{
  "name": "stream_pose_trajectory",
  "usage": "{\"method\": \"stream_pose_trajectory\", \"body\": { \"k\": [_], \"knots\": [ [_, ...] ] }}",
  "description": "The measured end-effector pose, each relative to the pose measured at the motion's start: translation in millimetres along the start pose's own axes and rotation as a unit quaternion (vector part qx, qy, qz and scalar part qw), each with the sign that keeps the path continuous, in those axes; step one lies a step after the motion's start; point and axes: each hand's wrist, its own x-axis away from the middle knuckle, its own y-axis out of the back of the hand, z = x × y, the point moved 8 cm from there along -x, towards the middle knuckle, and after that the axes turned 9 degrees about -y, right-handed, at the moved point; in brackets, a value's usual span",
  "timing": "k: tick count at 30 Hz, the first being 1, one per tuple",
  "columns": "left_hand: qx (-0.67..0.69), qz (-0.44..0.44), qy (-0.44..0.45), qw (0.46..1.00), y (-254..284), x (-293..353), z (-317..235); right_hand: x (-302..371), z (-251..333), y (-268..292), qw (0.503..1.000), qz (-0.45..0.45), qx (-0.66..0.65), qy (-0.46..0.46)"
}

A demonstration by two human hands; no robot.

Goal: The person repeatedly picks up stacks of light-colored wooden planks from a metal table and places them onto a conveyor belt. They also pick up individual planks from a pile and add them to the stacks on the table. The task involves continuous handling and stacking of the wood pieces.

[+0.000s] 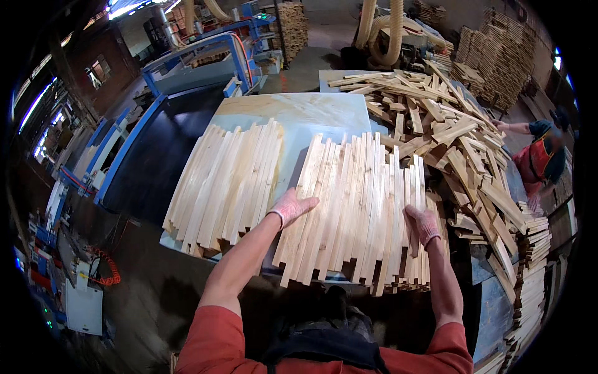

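Observation:
A row of pale wooden strips (352, 206) lies side by side on the light blue table in front of me, its ends uneven. My left hand (291, 207), in a pinkish work glove, grips the row's left edge with the thumb on top; its other fingers are mostly hidden. At the right side my right hand (423, 224), gloved alike, holds strips near the edge, its fingers partly out of sight. Left of my left hand, a second row of wooden strips (227, 181) rests on the same table (289, 106).
A loose heap of wooden pieces (455, 137) covers the table to the right. Beyond it a person in a red apron (539, 159) reaches toward the heap. On the left stands a blue-framed machine with a dark conveyor belt (162, 149). Stacked wood (498, 53) rises at the back right.

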Motion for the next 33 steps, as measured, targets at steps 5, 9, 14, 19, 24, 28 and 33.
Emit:
{"method": "stream_pose_trajectory", "body": {
  "k": [5,9,14,19,24,28,33],
  "knots": [
    [-0.300,0.035,0.056,0.952,36,-21,-37,-19,24,-16,1.000,-0.006,0.016,0.009],
    [-0.262,-0.184,-0.200,0.926,145,2,-12,-22,44,-54,0.999,0.045,0.013,0.013],
    [-0.467,-0.334,0.092,0.813,350,36,137,-28,67,-89,0.999,0.046,0.010,0.002],
    [-0.251,-0.288,0.196,0.903,430,39,308,-8,76,-139,0.999,0.031,-0.041,-0.015],
    [-0.286,-0.307,0.156,0.894,469,28,348,-3,59,-194,0.999,0.012,-0.016,-0.033],
    [-0.296,-0.275,0.191,0.895,556,15,386,30,73,-295,0.998,0.026,-0.049,0.012],
    [-0.358,-0.260,0.219,0.870,681,18,464,72,83,-446,0.994,0.048,-0.097,-0.016]
  ]
}}
